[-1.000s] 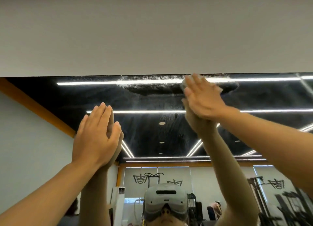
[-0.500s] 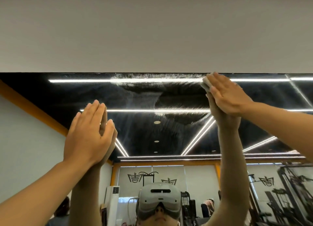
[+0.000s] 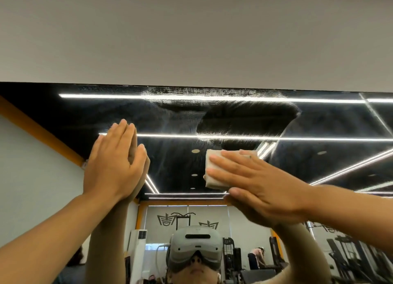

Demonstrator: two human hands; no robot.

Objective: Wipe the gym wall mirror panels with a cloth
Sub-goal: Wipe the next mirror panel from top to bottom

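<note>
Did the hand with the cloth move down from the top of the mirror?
Yes. The right hand and cloth slid down and leftward, away from the mirror top edge, now below the second reflected light strip.

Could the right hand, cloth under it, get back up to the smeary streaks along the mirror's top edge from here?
Probably yes. The right hand presses the cloth flat on the mirror below the streaks, with only bare glass between. The left hand rests well aside.
</note>
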